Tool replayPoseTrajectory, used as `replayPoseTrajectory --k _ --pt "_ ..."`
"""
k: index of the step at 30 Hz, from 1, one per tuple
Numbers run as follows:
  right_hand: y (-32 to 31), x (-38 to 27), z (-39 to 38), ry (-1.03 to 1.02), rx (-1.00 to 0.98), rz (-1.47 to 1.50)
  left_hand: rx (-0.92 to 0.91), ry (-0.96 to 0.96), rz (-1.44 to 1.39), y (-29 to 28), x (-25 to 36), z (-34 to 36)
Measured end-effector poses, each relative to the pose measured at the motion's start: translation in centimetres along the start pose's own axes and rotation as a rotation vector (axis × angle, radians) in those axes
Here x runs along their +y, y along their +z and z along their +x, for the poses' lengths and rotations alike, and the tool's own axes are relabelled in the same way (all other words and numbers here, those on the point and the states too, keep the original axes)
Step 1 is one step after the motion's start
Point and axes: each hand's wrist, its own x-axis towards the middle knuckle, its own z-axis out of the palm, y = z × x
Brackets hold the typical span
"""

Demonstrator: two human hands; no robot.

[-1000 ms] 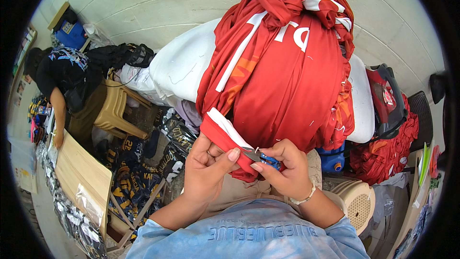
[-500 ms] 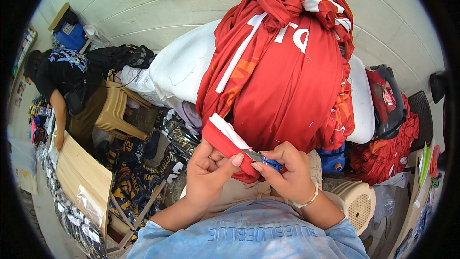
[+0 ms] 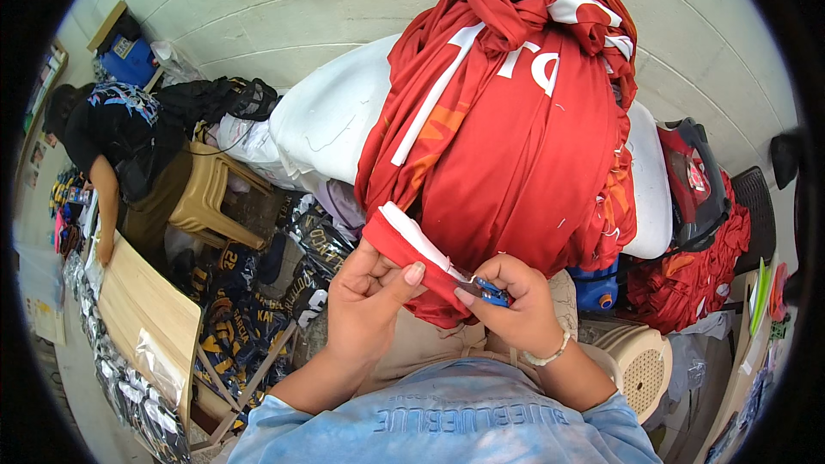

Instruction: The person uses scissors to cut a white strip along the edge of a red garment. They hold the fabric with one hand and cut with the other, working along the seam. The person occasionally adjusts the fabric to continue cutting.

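Observation:
The folded edge of a red garment [image 3: 397,245], with its white inner side turned up, is pinched by my left hand [image 3: 365,301], thumb on top. Just to the right, my right hand [image 3: 524,314] is closed around small blue-handled thread snips [image 3: 490,291]. Their metal tip lies close against the red edge; whether the blades are apart I cannot make out. Beyond both hands, a big heap of red jerseys [image 3: 524,163] with white and orange print hangs toward my lap. Loose thread bits are scattered over it.
The heap lies over a white padded board [image 3: 331,112]. At left a person [image 3: 129,146] leans by a tan plastic chair [image 3: 210,202] and a wooden board [image 3: 150,314]. Dark printed garments [image 3: 245,309] cover the floor. At right are a beige stool [image 3: 640,365] and more red cloth [image 3: 687,275].
The snips have shifted slightly right and their blades show less than before. My left hand keeps its pinch on the red edge, which has barely moved.

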Motion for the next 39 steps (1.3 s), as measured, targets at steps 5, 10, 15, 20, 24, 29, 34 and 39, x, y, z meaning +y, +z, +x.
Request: replayPoseTrajectory --k 5,10,15,20,24,29,34,39 --pt "0.8 -1.1 -0.1 -0.007 0.102 0.200 -0.071 0.035 0.031 -0.1 -0.4 0.0" --pt "0.6 -0.9 0.2 -0.179 0.100 -0.039 -0.081 0.031 0.029 0.0 -0.5 -0.2" --pt "0.4 -0.7 0.2 -0.210 0.080 -0.090 -0.074 0.037 0.018 0.4 -0.3 -0.5" --pt "0.3 -1.0 0.2 -0.205 0.083 -0.116 -0.097 0.066 0.024 0.6 -0.3 -0.5" --pt "0.1 -1.0 0.3 -0.224 0.082 -0.211 -0.087 0.046 0.042 0.5 -0.3 -0.6" --pt "0.3 -1.1 0.3 -0.193 0.096 -0.162 -0.083 0.020 0.027 0.4 -0.4 -0.7" --pt "0.2 -1.4 0.0 -0.151 0.068 -0.148 -0.139 0.036 0.071 0.5 -0.5 -0.6" --pt "0.4 -0.8 0.3 -0.124 0.137 -0.060 -0.114 -0.002 0.099 0.8 -0.4 -0.7"
